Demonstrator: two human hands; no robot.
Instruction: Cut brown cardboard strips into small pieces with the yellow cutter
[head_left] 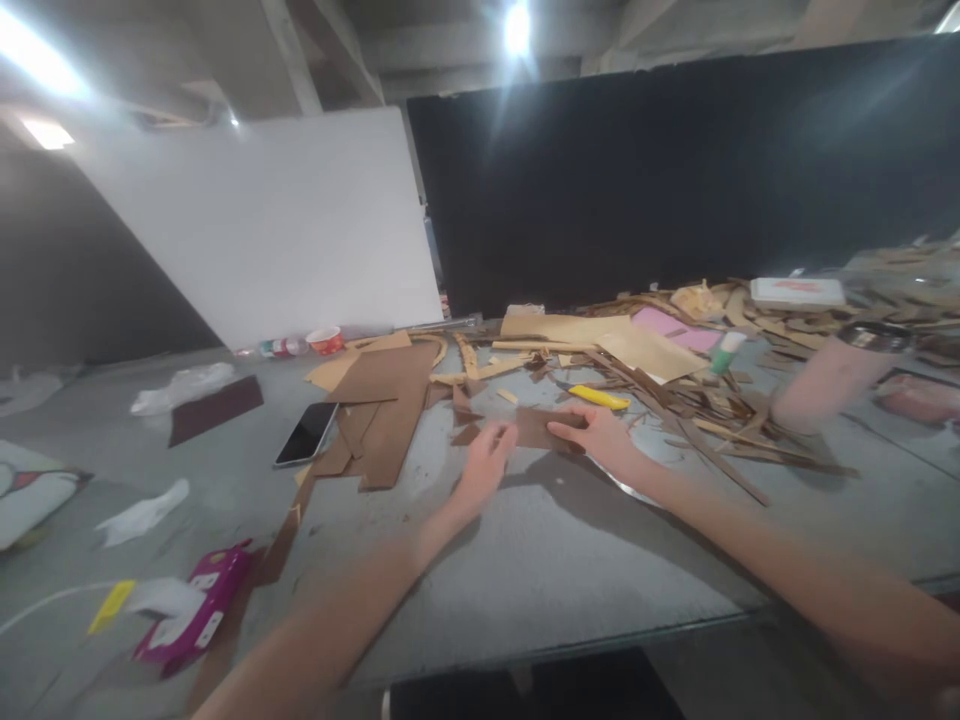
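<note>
at the grey surface (465,575), the right hand (602,437) pinches one end of a brown card piece (534,428) between its fingers; the left hand (489,458) curls by the other end, gripping or not, i can't tell. a yellow tool (600,397) lies just beyond.

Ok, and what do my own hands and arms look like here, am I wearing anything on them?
Your left hand and right hand are both bare, with no gloves. No sleeves show along the left forearm or right forearm. The blur hides whether there are any rings.
</note>
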